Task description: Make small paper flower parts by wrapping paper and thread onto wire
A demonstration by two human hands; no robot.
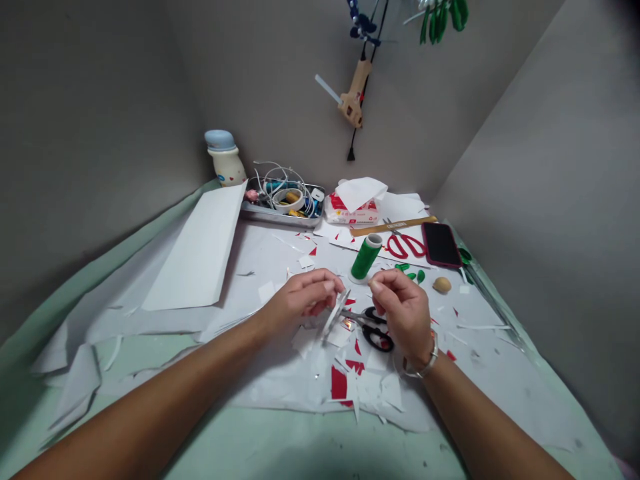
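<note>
My left hand [300,300] pinches a small white card piece [334,316], seen nearly edge-on, at its fingertips. My right hand [403,310] faces it with thumb and fingers together; anything between them is too thin to make out. A spool of green thread [364,257] stands on a white base just beyond the gap between my hands. Black-handled scissors [375,330] lie under my right hand, partly hidden by it. Red and white paper scraps [339,383] are scattered below my hands on a white paper sheet [270,380].
Red-handled scissors [405,245], a black phone [440,245], a wooden ruler [395,227] and small green leaf shapes [411,273] lie beyond. A metal tray of cables [283,217], a tissue pack [353,213] and a white board [197,247] stand at the back. A glue gun [354,93] hangs on the wall.
</note>
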